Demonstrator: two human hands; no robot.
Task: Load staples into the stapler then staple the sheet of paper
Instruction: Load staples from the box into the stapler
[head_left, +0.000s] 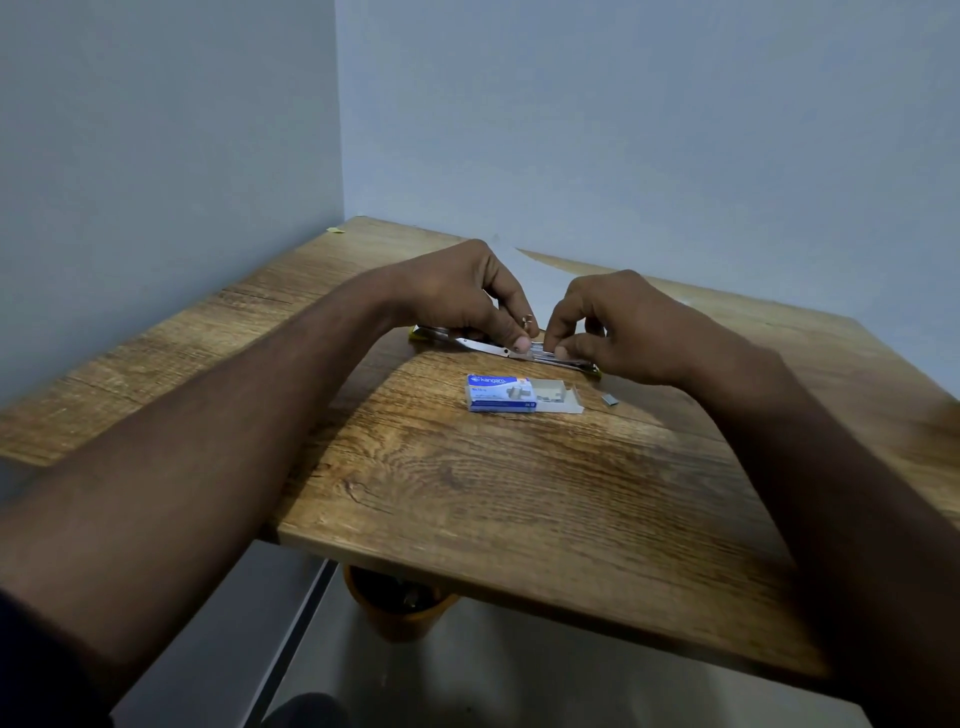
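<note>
A stapler (483, 345) lies opened out flat across the middle of the wooden table (519, 493), its metal staple channel facing up. My left hand (467, 296) presses down on the stapler with thumb and fingers. My right hand (618, 332) pinches a small strip of staples at the channel, just right of the left thumb. A blue and white staple box (501, 394) sits in front of the stapler with its tray slid out to the right. A loose bit of staples (609, 399) lies beside the tray. A white sheet of paper (550, 267) lies behind my hands, mostly hidden.
Grey walls meet in a corner behind the table. A small yellow scrap (335, 229) lies at the far left corner of the table. Below the near table edge stands an orange bin (400, 608) on the floor.
</note>
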